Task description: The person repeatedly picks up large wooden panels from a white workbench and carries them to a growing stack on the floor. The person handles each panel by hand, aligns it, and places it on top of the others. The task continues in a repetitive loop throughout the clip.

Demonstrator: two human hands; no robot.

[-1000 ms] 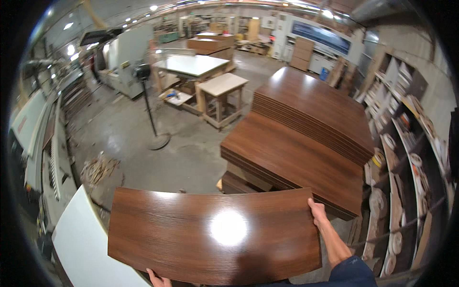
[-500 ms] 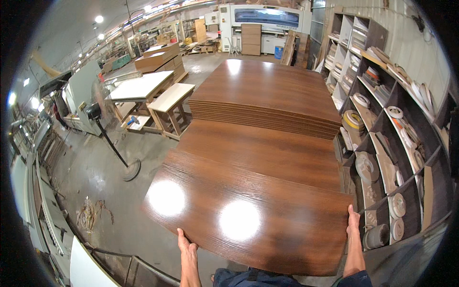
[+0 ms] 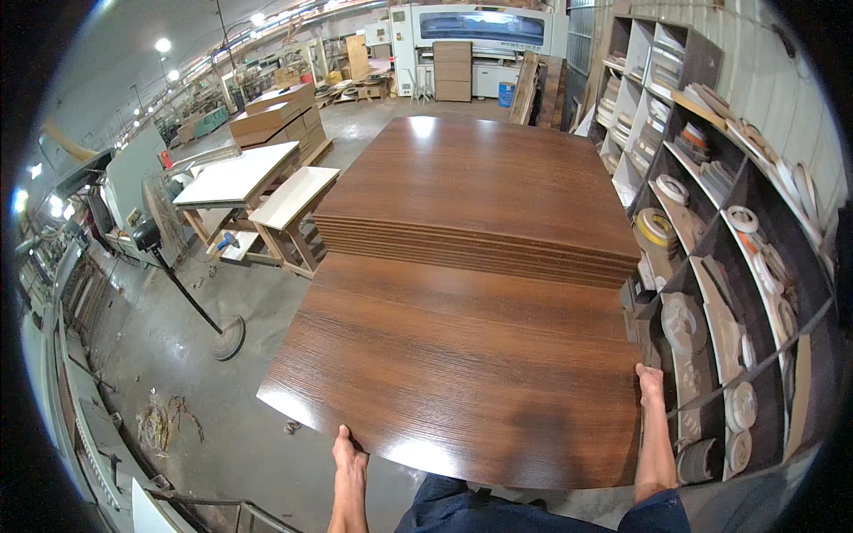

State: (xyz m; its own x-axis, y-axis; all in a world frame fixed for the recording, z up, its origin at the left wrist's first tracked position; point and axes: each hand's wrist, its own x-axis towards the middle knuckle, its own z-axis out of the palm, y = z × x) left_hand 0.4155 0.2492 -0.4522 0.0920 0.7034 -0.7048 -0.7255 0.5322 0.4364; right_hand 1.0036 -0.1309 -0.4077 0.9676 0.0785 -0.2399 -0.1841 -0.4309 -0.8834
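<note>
I hold a large dark brown wood-grain panel [image 3: 462,364] flat in front of me. My left hand [image 3: 348,451] grips its near edge at the left. My right hand [image 3: 649,384] grips its right edge near the corner. The panel lies over a low stack of like panels, and its far edge meets a taller stack of the same brown panels [image 3: 480,191] behind it.
Shelving [image 3: 729,266] with rolls of edge banding runs along the right, close to the panel. A standing fan [image 3: 164,235] and pale worktables [image 3: 253,191] are at the left on the concrete floor. Machines and more board stacks stand at the back.
I have turned right from the floor toward the stacks. The panel has swung with me and now lies flat over the low stack, both hands still on its edges.
</note>
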